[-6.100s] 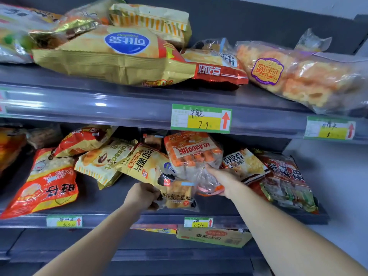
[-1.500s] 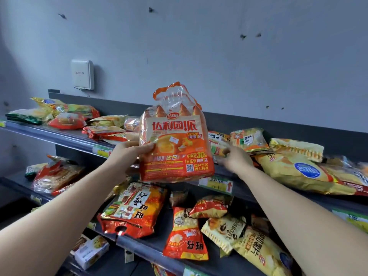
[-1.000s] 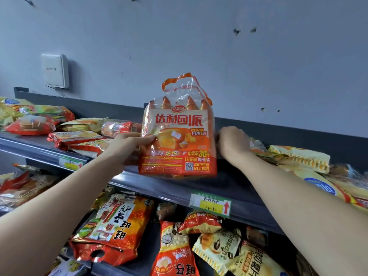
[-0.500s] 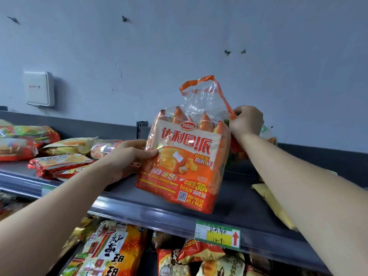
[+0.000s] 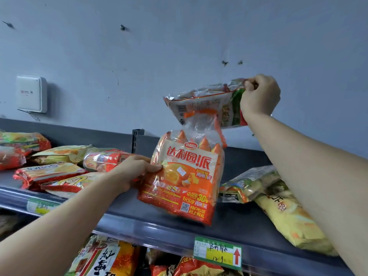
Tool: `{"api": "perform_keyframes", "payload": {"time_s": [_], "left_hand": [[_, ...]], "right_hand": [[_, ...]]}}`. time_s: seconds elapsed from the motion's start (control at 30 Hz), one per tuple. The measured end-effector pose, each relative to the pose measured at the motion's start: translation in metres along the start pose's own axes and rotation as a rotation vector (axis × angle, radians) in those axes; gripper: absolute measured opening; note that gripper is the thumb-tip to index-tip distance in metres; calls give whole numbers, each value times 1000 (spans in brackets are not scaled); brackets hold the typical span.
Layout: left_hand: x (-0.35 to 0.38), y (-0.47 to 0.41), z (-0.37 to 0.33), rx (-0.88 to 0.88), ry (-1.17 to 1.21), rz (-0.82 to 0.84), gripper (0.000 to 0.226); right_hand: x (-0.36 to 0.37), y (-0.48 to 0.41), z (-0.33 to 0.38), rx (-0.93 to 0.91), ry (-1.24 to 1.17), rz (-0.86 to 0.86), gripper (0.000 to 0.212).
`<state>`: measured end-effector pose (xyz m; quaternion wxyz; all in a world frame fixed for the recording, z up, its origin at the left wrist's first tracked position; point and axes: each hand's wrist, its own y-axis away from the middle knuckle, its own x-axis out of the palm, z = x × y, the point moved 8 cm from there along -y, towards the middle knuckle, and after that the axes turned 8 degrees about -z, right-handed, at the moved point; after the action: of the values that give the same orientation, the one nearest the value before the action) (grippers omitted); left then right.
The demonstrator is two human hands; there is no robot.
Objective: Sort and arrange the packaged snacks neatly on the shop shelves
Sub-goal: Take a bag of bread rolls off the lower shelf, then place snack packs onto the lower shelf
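Two bare forearms, uncovered right to the picture's edge, each ending in a bare hand: the left hand [image 5: 131, 172] and the right hand [image 5: 258, 96], its knuckles showing.

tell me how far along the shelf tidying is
Early. Done: little; the orange pie bag stands tilted on the top shelf, gripped by the left hand. In hand: the right hand holds a clear packet above it. Left: the red and yellow packets overlapped at the left, the yellow bags heaped at the right, and the lower-shelf packets.
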<state>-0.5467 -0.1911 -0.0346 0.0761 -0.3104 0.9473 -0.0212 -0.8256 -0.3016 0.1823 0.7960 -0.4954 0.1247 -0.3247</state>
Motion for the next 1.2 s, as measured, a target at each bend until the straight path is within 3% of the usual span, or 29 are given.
{"api": "perform_keyframes", "payload": {"time_s": [0.13,0.3,0.37,0.47,0.57,0.7,0.77,0.97,1.13,1.2], "left_hand": [[19,-16,20,-134,-69,-55,22],[36,-33,32,-122,-104,-90,27],[40,-38,28,-75,-17,-96,20],[18,-45,13,-43,202,-283,20],[21,-48,3,-116,454,-158,53],[30,-47,0,-57,86,-1,114],[28,-50,-2,-29,95,19,122],[6,-32,-7,35,159,-15,123],[-25,0,-16,93,207,-112,82],[-43,10,-16,87,250,-139,75]], "right_hand": [[-6,-1,-1,-34,-39,-43,19],[-1,5,-4,-82,-78,-27,17],[3,10,-6,-111,-103,8,17],[10,22,-11,-128,-178,72,16],[14,32,-9,-123,-290,131,15],[9,38,5,-99,-416,129,15],[4,41,15,-132,-475,107,16],[-9,46,36,-224,-618,33,16],[-8,51,53,-221,-709,33,18],[-5,58,64,-222,-758,33,18]]}}
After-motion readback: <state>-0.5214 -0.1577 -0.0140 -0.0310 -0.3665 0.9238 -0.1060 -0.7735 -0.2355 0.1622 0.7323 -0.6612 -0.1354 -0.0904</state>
